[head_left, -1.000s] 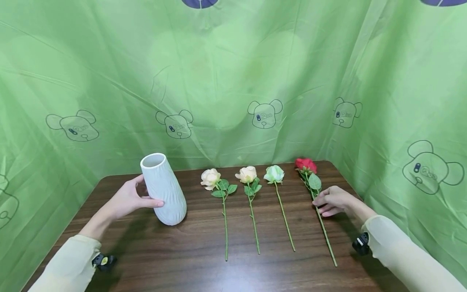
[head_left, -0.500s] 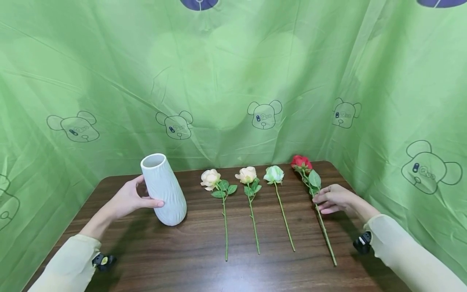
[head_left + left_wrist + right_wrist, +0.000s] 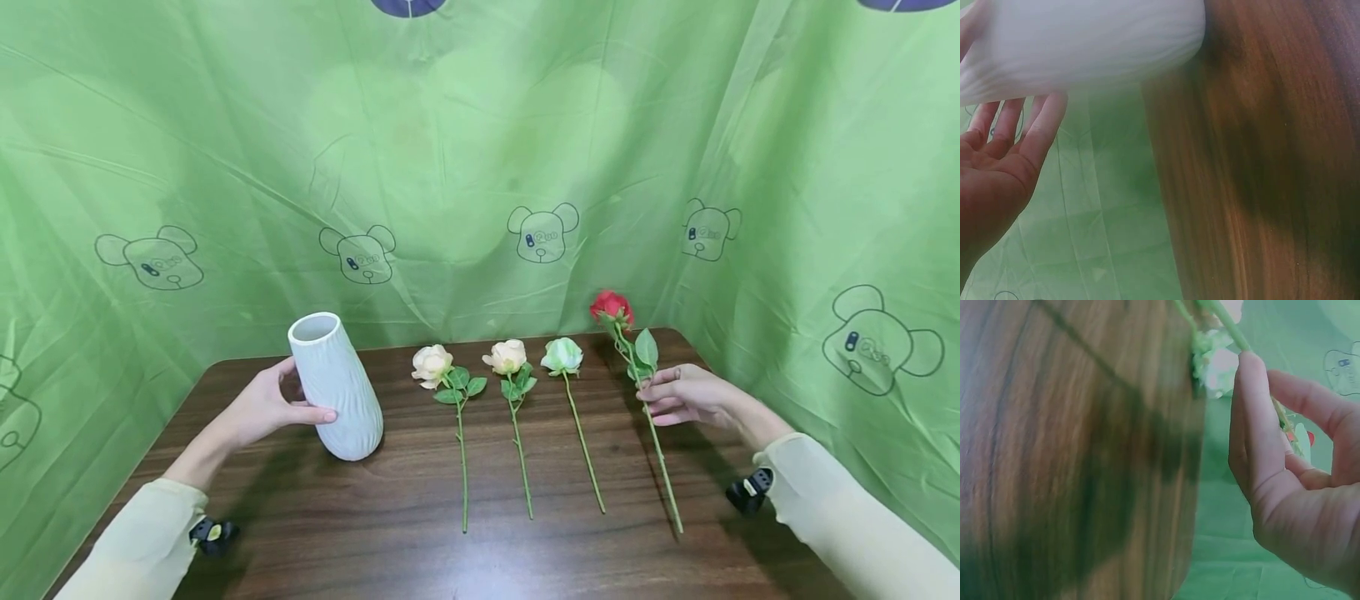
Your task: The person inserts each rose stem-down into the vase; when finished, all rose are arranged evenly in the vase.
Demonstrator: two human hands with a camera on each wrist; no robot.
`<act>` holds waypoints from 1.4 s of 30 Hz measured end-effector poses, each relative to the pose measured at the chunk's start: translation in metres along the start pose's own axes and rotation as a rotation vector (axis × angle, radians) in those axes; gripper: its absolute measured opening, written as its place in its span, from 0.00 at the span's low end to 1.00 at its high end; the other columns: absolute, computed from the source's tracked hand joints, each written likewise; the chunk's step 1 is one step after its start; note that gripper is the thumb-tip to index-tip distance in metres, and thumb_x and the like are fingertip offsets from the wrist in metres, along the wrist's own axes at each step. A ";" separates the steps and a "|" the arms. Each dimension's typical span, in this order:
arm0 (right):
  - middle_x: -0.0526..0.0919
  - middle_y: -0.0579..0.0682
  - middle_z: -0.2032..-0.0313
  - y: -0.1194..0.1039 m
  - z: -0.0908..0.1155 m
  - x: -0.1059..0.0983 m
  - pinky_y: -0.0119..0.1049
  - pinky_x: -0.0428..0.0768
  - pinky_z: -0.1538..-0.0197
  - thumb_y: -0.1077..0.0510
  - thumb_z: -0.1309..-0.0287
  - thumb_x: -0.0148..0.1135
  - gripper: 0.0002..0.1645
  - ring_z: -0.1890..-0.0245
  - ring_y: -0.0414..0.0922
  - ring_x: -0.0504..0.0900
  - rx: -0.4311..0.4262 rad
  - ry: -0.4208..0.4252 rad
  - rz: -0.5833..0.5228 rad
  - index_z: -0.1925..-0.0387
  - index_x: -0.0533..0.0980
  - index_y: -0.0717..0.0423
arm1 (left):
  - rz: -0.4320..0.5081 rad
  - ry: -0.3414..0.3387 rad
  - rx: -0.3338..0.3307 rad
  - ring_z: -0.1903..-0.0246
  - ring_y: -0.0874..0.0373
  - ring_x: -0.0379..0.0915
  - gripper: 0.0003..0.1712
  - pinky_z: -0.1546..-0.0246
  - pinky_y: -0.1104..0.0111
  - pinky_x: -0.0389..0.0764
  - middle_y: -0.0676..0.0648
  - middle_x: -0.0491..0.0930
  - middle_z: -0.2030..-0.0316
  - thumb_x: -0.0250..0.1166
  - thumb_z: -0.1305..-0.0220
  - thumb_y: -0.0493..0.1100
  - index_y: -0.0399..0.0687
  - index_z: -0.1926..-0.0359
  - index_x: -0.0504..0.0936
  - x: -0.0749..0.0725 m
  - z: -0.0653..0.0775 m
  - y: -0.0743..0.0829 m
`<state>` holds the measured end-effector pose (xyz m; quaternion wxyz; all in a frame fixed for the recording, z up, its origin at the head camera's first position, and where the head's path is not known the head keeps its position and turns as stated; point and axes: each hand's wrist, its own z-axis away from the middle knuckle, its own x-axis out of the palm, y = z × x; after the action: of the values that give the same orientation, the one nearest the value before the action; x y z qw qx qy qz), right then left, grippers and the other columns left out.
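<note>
My left hand [image 3: 264, 408] grips a white ribbed vase [image 3: 341, 400] from its left side, thumb across the front. The vase stands on the table, and its pale wall [image 3: 1097, 44] fills the top of the left wrist view. Over at the right, my right hand [image 3: 693, 395] pinches the green stem of a red rose [image 3: 612, 308] between thumb and fingers. The rose is lifted off the table, bloom raised at the far end. In the right wrist view the fingers [image 3: 1260, 419] close around the stem [image 3: 1229, 324], and the bloom is mostly hidden behind the hand.
Between the hands lie a cream rose [image 3: 432, 367], a second, peach-tinted rose [image 3: 507, 358] and a green-white rose [image 3: 563, 357], stems pointing toward me. The brown wooden table [image 3: 360, 525] ends at a green curtain [image 3: 450, 167] behind and at both sides.
My right hand has taken the red rose up from the table, its bloom rising and shifting slightly left. The left hand and the vase stay where they were.
</note>
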<state>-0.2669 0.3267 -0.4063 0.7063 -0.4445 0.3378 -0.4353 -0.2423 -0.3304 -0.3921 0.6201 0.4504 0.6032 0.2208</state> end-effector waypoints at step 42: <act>0.87 0.56 0.55 -0.063 0.003 0.093 0.54 0.80 0.47 0.63 0.30 0.61 0.06 0.52 0.53 0.87 -0.436 -0.047 -0.225 0.53 0.79 0.58 | -0.002 0.003 0.002 0.56 0.49 0.80 0.42 0.59 0.61 0.84 0.40 0.82 0.52 0.82 0.50 0.42 0.41 0.37 0.71 0.001 0.001 0.000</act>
<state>-0.2477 0.2286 -0.3555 0.5482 -0.6314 0.3556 -0.4176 -0.2416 -0.3301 -0.3929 0.6189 0.4501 0.6048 0.2203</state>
